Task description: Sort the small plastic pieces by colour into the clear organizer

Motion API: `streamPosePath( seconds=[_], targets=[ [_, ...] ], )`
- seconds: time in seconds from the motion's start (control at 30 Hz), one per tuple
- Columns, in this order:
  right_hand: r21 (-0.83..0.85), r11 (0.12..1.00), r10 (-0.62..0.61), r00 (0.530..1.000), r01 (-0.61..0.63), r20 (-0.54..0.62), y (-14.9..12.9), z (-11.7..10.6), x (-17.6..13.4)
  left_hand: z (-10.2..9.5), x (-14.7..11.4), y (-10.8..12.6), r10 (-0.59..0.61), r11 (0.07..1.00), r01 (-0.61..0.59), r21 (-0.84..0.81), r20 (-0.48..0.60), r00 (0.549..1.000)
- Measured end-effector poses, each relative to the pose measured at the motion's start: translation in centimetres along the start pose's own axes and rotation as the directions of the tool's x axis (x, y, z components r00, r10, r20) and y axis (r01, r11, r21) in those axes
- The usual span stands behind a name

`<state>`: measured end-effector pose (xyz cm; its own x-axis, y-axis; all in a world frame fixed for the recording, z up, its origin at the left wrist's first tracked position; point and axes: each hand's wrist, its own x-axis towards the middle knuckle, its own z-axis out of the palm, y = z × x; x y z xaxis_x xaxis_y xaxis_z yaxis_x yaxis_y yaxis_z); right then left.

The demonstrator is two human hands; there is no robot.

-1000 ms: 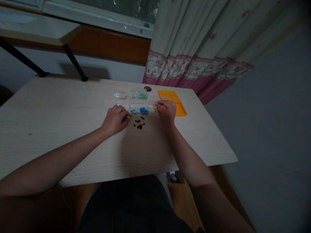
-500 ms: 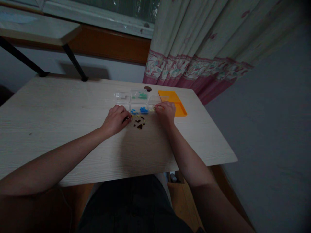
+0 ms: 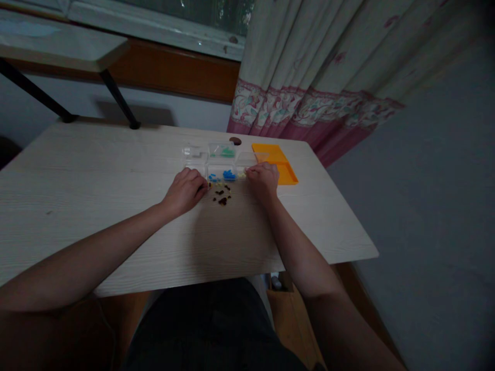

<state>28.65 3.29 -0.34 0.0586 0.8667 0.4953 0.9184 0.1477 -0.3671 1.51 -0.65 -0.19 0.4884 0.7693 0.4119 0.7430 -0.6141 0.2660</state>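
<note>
A clear plastic compartment box [image 3: 221, 164] lies open on the table, with green pieces [image 3: 227, 152] in a back compartment and blue pieces [image 3: 229, 175] in a front one. My left hand [image 3: 186, 189] rests by the box's front left corner, thumb and fingers pinched together; what they hold is too small to tell. Over the front right compartment, which has pale yellow pieces [image 3: 242, 174], my right hand [image 3: 264, 178] is closed, its fingertips near those pieces. Dark brown pieces [image 3: 223, 201] and a few yellowish ones lie loose before the box.
An orange tray-like lid [image 3: 286, 174] lies right of the box, partly behind my right hand. Behind the box is a round hole [image 3: 235, 141] in the table [image 3: 116, 206]. A raised shelf [image 3: 69, 46] on black legs stands at the back left; a curtain [image 3: 301, 98] hangs behind.
My left fingers have drawn in slightly closer together by the loose pieces. The right hand has barely shifted, and the box and lid are where they were.
</note>
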Motion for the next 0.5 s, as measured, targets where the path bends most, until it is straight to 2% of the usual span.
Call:
streamPosePath(
  seconds=[0.17, 0.27, 0.37, 0.5],
  targets=[
    [0.001, 1.000, -0.016, 0.999, 0.016, -0.032, 0.2, 0.1, 0.0, 0.1, 0.0, 0.0, -0.005, 1.000, 0.005, 0.006, -0.009, 1.000],
    [0.015, 0.997, -0.073, 0.995, 0.074, -0.064, -0.1, -0.1, 0.0, 0.1, 0.1, -0.1, -0.009, 1.000, 0.008, -0.030, -0.033, 0.999],
    [0.055, 0.981, -0.182, 0.981, 0.186, -0.071, -1.1, -0.6, -0.2, 0.0, 0.3, -0.4, -0.019, 0.990, 0.009, -0.142, -0.069, 0.997],
    [0.139, 0.917, -0.380, 0.925, 0.374, 0.016, -3.4, -1.1, -1.3, -0.1, 0.6, -0.9, -0.109, 0.935, 0.059, -0.349, -0.126, 0.986]
  ],
)
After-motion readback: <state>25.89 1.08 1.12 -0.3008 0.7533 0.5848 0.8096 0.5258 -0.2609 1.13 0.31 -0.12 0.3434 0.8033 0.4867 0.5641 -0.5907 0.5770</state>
